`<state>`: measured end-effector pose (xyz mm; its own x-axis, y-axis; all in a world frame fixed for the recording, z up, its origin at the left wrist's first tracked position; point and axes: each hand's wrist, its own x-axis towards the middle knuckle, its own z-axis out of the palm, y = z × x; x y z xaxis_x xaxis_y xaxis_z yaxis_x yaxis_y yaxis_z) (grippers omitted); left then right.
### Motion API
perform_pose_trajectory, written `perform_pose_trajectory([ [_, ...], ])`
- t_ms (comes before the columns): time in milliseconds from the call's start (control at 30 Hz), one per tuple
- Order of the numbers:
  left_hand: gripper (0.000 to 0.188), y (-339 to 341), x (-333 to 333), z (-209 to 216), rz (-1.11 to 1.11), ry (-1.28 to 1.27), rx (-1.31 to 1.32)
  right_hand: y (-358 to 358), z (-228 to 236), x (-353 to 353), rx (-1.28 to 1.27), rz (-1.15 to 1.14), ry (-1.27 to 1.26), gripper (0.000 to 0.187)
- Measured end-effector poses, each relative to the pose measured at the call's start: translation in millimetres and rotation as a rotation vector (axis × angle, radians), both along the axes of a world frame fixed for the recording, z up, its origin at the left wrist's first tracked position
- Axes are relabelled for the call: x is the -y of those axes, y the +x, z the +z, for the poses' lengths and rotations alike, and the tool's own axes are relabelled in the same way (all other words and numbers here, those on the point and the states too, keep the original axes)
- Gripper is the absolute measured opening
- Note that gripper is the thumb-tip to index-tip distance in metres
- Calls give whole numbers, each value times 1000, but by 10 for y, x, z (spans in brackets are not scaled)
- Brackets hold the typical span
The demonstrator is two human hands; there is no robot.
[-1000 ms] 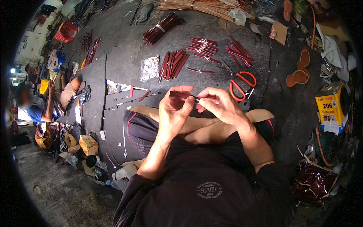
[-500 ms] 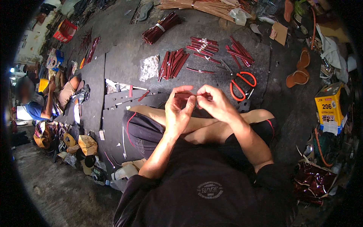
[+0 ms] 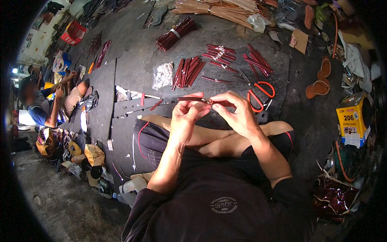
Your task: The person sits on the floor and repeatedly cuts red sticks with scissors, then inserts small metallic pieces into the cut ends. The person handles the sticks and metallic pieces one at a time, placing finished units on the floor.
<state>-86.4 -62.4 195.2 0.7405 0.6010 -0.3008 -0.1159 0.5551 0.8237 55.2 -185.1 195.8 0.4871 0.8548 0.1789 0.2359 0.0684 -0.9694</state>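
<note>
Above crossed bare legs, the left hand (image 3: 186,117) and right hand (image 3: 238,113) pinch a thin dark red strip (image 3: 193,99) between fingertips, held level. Just beyond lie orange-handled scissors (image 3: 260,94); farther off, bundles of red strips (image 3: 189,72) on the dark floor (image 3: 133,60).

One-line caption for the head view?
Both hands, left hand and right hand, pinch a dark red strip above crossed legs.

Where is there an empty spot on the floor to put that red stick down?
Bare dark mat lies left of the clear plastic packet, below the tied bundle of red sticks. More bare floor sits between the orange scissors and the sandals. Ahead of the hands, red stick piles crowd it.
</note>
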Motion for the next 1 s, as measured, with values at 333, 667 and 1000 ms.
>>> perform_pose_trajectory([
  [333, 26, 11, 134, 26, 72, 229, -22, 24, 11, 59, -269, 146, -204, 17],
  [667, 30, -53, -73, 110, 107, -52, 16, 344, 91, 210, -408, 146, -204, 24],
  [1000, 23, -243, -291, -144, -41, -508, 302, 368, -135, 128, -1177, 258, 137, 27],
])
